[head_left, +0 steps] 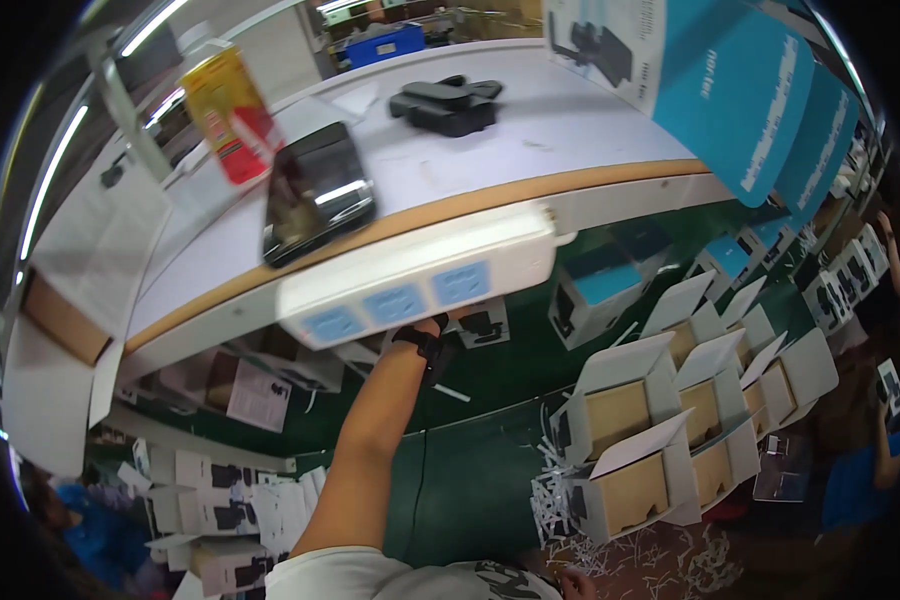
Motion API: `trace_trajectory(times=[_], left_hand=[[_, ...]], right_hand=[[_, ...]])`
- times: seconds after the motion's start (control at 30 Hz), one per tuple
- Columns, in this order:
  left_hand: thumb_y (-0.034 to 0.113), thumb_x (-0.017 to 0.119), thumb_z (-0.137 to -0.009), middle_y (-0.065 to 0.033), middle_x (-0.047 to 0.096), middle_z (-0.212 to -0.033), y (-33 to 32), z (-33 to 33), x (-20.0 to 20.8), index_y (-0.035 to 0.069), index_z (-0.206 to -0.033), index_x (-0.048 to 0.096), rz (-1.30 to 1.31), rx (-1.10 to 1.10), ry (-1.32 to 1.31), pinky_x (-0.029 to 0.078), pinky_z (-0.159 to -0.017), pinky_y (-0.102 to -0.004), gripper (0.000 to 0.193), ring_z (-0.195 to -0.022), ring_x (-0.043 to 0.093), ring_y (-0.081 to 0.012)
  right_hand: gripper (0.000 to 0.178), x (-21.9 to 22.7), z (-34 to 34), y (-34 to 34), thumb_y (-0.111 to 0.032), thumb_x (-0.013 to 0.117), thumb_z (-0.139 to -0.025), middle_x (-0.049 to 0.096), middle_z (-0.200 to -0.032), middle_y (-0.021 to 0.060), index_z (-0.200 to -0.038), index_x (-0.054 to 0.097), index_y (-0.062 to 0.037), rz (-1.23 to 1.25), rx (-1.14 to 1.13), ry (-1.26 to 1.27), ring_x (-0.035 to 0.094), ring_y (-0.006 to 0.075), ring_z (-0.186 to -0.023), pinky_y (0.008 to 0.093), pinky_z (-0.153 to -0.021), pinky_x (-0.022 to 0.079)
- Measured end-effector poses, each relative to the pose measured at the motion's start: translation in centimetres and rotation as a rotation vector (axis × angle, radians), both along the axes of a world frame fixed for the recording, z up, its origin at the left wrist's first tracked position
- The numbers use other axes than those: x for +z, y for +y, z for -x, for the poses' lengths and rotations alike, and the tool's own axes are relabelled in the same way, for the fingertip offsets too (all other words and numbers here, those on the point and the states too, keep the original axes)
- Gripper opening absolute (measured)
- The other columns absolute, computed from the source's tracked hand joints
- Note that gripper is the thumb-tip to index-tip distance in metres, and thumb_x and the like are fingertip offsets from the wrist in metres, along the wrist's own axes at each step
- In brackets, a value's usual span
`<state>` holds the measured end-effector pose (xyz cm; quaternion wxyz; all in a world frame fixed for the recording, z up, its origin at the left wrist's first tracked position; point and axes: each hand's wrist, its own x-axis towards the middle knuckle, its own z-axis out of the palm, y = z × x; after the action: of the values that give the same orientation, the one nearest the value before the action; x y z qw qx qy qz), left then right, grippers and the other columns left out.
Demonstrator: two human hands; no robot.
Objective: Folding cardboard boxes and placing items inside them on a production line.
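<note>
My left arm reaches forward with a dark watch point(419, 342) at the wrist. The power strip point(420, 272), white with blue sockets along the shelf's front edge, covers most of my left hand point(440, 322), so its fingers barely show. Just right of that hand is a white box point(482, 328) with a dark device pictured on it. At the lower edge a small part of my right hand point(575, 584) appears; its fingers cannot be made out. On the white shelf point(550, 135) lie a glossy black phone-like device point(320, 195) and a black folded mount-like object point(448, 105).
A yellow and red bottle point(232, 110) stands at the shelf's left. Blue and white cartons point(725, 95) rise at its right. Open white boxes point(670, 400) with brown inserts stand lower right, near paper shreds point(660, 560). Other people point(860, 480) are at both sides.
</note>
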<state>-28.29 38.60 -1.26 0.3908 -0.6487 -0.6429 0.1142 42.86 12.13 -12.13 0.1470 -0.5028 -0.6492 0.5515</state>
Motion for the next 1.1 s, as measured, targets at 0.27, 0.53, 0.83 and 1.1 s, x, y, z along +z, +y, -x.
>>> trace_trajectory(times=[0.27, 0.53, 0.83, 1.1], left_hand=[[0.001, 0.062, -0.073, -0.0111, 0.074, -0.116, -23.8, -14.6, 13.9, 0.015, -0.122, 0.075, 0.202, -0.322, -0.943, 0.051, -0.099, -0.0508, 0.053, -0.115, 0.067, -0.0331], [-0.001, 0.065, -0.08, -0.0136, 0.068, -0.129, -41.5, -21.4, 6.6, 0.01, -0.128, 0.071, -0.268, -0.015, -1.023, 0.05, -0.099, -0.0459, 0.049, -0.117, 0.064, -0.0349], [0.012, 0.073, -0.076, -0.0294, 0.055, -0.139, -63.9, -12.3, -9.2, -0.004, -0.149, 0.044, -0.477, 1.26, -0.889, 0.042, -0.114, -0.0524, 0.08, -0.132, 0.052, -0.0466], [0.007, 0.068, -0.08, -0.027, 0.055, -0.141, -60.6, -11.3, -7.1, -0.003, -0.153, 0.04, -0.468, 1.255, -1.171, 0.04, -0.114, -0.0506, 0.079, -0.131, 0.053, -0.0456]], right_hand=[[0.045, 7.4, 13.9, 5.7, -0.009, 0.079, -0.085, 0.062, -0.095, -0.0007, -0.128, 0.067, -0.0038, -0.15, 0.06, 0.295, 0.053, 0.0091, -0.077, 0.026, -0.07, 0.045], [0.064, 7.3, 24.0, 8.0, -0.014, 0.079, -0.091, 0.062, -0.117, 0.0062, -0.146, 0.05, 0.0015, -0.062, 0.212, 0.372, 0.059, 0.0172, -0.101, 0.0317, -0.093, 0.049], [0.038, 11.7, 28.1, 4.5, -0.015, 0.073, -0.098, 0.067, -0.107, 0.0017, -0.132, 0.061, -0.0026, 0.151, -0.137, 0.386, 0.061, 0.0101, -0.087, 0.0281, -0.072, 0.05], [0.033, 12.1, 26.4, 2.2, -0.017, 0.074, -0.097, 0.066, -0.1, -0.0001, -0.127, 0.063, -0.0085, 0.232, -0.192, 0.247, 0.054, 0.0062, -0.075, 0.0274, -0.06, 0.044]])
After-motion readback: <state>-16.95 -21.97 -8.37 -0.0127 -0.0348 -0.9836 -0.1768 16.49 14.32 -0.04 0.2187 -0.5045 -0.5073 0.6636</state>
